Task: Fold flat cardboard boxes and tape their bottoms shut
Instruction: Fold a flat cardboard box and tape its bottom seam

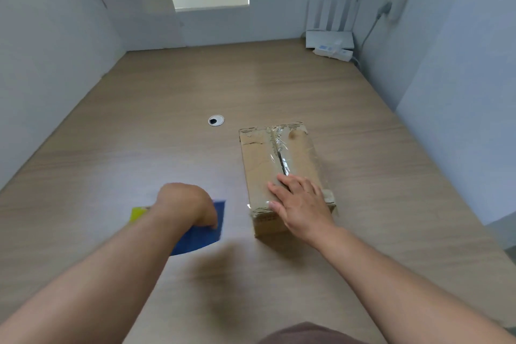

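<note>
1. Resting flat on the near end of the brown rectangular cardboard box, the right hand has its fingers straight and spread, pressing down rather than gripping. The box lies under its palm and runs on beyond the fingertips.
2. A strip of clear glossy tape follows the box's middle seam from under the fingers to the end farthest from the hand, so this face looks already folded shut and taped.
3. The left hand, off to the side of the right hand and apart from the box, curls its fingers down over a blue and yellow object on the pale wood-grain table. Blur hides what the object is; it may be the tape tool.
4. By this showing, one box is nearly finished, with perhaps only smoothing the tape end under the right hand left to do.
5. No flat boxes show near either hand, so how many remain cannot be told.
6. Beyond the fingertips of both hands sits a round white cable hole.
</note>
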Available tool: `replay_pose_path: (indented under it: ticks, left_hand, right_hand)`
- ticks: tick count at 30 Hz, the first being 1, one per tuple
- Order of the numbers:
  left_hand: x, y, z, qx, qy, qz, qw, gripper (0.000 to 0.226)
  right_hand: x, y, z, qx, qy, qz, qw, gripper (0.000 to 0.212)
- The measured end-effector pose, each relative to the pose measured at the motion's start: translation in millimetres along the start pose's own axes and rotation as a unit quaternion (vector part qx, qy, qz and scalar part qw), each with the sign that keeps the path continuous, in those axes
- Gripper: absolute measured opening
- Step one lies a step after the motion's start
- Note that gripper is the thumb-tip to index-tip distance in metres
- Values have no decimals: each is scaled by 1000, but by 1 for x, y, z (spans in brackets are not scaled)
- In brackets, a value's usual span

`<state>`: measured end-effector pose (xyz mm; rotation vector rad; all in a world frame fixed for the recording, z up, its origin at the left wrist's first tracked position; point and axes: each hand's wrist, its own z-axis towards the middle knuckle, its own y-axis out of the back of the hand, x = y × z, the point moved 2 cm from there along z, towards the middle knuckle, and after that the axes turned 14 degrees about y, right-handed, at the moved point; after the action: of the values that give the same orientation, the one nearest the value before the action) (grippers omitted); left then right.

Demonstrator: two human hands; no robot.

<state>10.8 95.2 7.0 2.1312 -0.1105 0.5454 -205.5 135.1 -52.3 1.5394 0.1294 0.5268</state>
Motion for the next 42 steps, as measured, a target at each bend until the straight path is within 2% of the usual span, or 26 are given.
replay_pose_path:
  ticks: [1, 2, 5, 8, 10, 13, 16, 17, 19, 21, 23, 25, 27, 31, 34, 37, 39, 42]
  left_hand:
    - [4, -14, -1, -52, 9, 56, 997, 28]
    - [9, -25, 3, -67, 27, 56, 996, 30]
    - [22, -51, 10, -10, 55, -79, 995, 36]
    - [15, -70, 17, -62, 59, -180, 980, 42]
    - [9, -84, 20, -91, 57, -206, 973, 44]
    - [3, -104, 22, -94, 59, -245, 963, 42]
    - [0, -108, 17, -132, 82, -228, 961, 50]
    - [-3, -105, 12, -173, 82, -231, 954, 56]
    - [-21, -90, -5, -247, 9, -346, 905, 62]
    - [-51, -72, -28, -212, -117, -465, 851, 63]
    - [-84, -62, -42, -132, -186, -512, 828, 63]
    - [-100, -60, -44, -55, -185, -566, 802, 63]
    - [-104, -64, -41, -15, -167, -598, 784, 64]
    - [-100, -68, -36, 32, -133, -625, 769, 65]
    - [-102, -63, -30, 61, -80, -610, 786, 73]
    - [-107, -59, -28, 55, -55, -586, 807, 79]
    - [-109, -61, -27, 52, -55, -596, 800, 73]
    - [-107, -65, -25, 50, -72, -615, 784, 65]
  right_hand:
    - [-1, 0, -1, -1, -2, 10, 1000, 49]
    - [-2, -1, -1, -5, -5, 12, 1000, 49]
    - [-2, -4, 0, 0, 3, 8, 1000, 49]
    - [-1, -4, 0, 0, 1, 2, 1000, 49]
    - [-3, -4, 1, 1, 2, -2, 1000, 49]
    - [-2, -5, 1, 0, 6, -8, 1000, 49]
    - [-2, -6, 1, -6, 10, -22, 1000, 48]
    - [-2, -6, 1, -7, 10, -24, 1000, 48]
    - [-2, -7, 0, -9, 11, -28, 1000, 48]
    - [0, -6, 0, -14, 14, -28, 999, 48]
    - [0, -5, -1, -16, 20, -17, 1000, 49]
    - [-3, -2, -2, -12, 32, 9, 999, 52]
    - [-9, 2, -7, -18, 25, 23, 999, 57]
    - [-26, 6, -20, -44, -124, 22, 991, 74]
    - [-28, 8, -21, -35, -237, 68, 968, 103]
    - [-27, 6, -18, -8, -261, 79, 962, 120]
    - [-36, 6, -20, -28, -254, 141, 956, 110]
    - [-59, 8, -28, -74, -213, 266, 937, 76]
